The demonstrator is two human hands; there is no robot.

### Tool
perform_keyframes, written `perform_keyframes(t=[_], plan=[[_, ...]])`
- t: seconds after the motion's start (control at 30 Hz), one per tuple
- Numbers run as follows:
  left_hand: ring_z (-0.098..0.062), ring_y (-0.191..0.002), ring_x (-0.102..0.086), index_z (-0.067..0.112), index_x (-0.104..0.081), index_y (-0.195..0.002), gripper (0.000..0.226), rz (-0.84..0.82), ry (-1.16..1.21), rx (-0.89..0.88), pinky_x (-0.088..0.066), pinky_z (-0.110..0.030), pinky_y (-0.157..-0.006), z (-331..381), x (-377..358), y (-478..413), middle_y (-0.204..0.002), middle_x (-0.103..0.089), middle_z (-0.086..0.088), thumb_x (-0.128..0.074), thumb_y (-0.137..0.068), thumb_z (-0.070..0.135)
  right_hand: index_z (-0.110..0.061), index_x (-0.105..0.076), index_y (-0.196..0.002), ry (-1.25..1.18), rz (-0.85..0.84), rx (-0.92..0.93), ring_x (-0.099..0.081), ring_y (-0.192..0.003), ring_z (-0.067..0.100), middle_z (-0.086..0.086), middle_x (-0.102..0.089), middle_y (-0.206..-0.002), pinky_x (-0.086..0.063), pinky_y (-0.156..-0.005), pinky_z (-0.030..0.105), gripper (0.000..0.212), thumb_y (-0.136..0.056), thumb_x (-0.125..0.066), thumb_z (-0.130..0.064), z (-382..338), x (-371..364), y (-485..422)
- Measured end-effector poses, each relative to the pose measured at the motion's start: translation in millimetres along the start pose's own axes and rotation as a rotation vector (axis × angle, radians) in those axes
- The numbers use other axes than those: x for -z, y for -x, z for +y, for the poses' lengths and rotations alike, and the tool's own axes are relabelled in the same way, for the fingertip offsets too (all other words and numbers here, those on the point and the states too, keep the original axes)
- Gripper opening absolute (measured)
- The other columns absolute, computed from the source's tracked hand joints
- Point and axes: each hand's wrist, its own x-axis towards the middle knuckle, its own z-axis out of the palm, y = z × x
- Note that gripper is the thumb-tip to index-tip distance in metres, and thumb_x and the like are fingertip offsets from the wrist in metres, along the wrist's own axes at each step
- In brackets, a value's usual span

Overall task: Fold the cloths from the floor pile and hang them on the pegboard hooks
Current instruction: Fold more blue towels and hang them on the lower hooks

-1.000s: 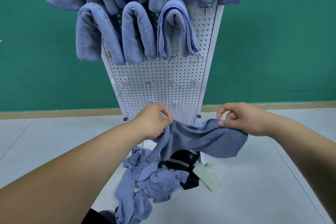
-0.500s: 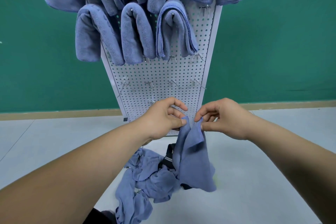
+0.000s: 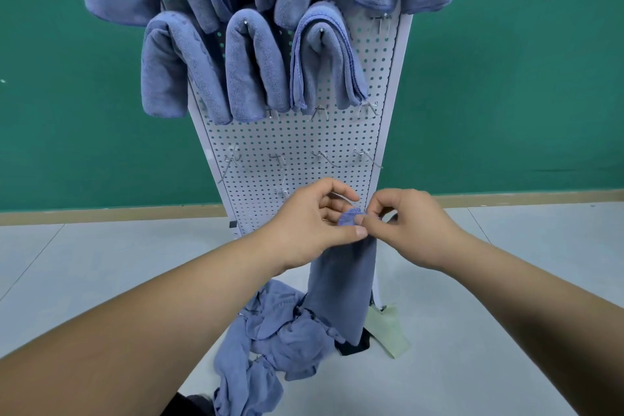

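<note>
A blue cloth (image 3: 342, 284) hangs folded in half lengthwise in front of the white pegboard (image 3: 297, 142). My left hand (image 3: 314, 223) pinches its top corners, thumb against the fabric. My right hand (image 3: 408, 223) meets it fingertip to fingertip and pinches the same top edge. Under the hanging cloth lies the floor pile of crumpled blue cloths (image 3: 270, 344). Several folded blue cloths (image 3: 253, 61) hang on the upper hooks. Bare metal hooks (image 3: 324, 159) stick out of the board's lower rows.
A dark garment (image 3: 353, 346) and a pale green cloth (image 3: 388, 331) lie at the pile's right edge by the board's foot. A green wall (image 3: 506, 78) with a tan baseboard stands behind. Grey floor tiles (image 3: 472, 331) spread on both sides.
My hands came together from a wide spread, and the cloth went from stretched open between them to folded and hanging straight down. It also rose a little.
</note>
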Motion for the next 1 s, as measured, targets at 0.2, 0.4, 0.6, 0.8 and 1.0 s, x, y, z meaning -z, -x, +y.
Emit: perform_keyframes(t=[0.2,0.4,0.6,0.8,1.0], plan=[[-0.018,-0.079,-0.067,0.019,-0.069,-0.102,0.026,0.01,-0.151,-0.044,-0.059,-0.033,-0.085,-7.2,8.8,-4.4,-0.095,-0.073,-0.011,-0.079,-0.089,-0.001,-0.038,-0.064,-0.115,-0.046,-0.258,-0.002,-0.064,-0.075,0.011,-0.013,-0.07,-0.076,-0.056,-0.088,0.044,0.018,-0.099,-0.07,-0.042,9.8,-2.7,-2.6],[-0.012,-0.075,-0.069,0.021,-0.074,-0.094,0.021,-0.043,-0.365,-0.073,-0.062,-0.033,-0.083,-9.3,14.1,-7.7,-0.087,-0.075,-0.002,-0.087,-0.084,0.007,-0.036,-0.069,-0.108,0.004,-0.336,0.02,-0.065,-0.076,0.012,-0.01,-0.072,-0.076,-0.057,-0.089,0.043,0.013,-0.098,-0.072,-0.042,18.8,-2.6,-2.2],[-0.004,-0.073,-0.066,0.029,-0.078,-0.095,0.019,0.095,-0.534,-0.063,-0.055,-0.017,-0.079,-7.0,46.6,-12.2,-0.087,-0.075,0.005,-0.087,-0.086,0.015,-0.039,-0.068,-0.099,0.278,-0.398,-0.087,-0.064,-0.089,0.009,-0.022,-0.07,-0.079,-0.054,-0.083,0.033,0.015,-0.092,-0.077,-0.049,49.2,23.5,-3.0],[0.004,-0.065,-0.06,0.031,-0.079,-0.098,0.015,0.223,-0.687,-0.01,-0.044,-0.007,-0.069,-11.8,81.2,-6.8,-0.08,-0.07,0.013,-0.082,-0.09,0.019,-0.039,-0.07,-0.084,0.403,-0.356,-0.161,-0.065,-0.084,0.007,-0.023,-0.072,-0.078,-0.052,-0.074,0.031,0.013,-0.09,-0.08,-0.044,88.4,55.8,5.4],[0.0,-0.071,-0.062,0.032,-0.077,-0.095,0.014,0.243,-0.811,0.004,-0.044,-0.008,-0.069,-15.8,84.1,-3.3,-0.082,-0.07,0.014,-0.081,-0.091,0.019,-0.041,-0.074,-0.087,0.426,-0.146,-0.069,-0.058,-0.096,0.009,-0.025,-0.066,-0.09,-0.043,-0.074,0.027,0.008,-0.09,-0.08,-0.046,95.9,64.3,14.1]])
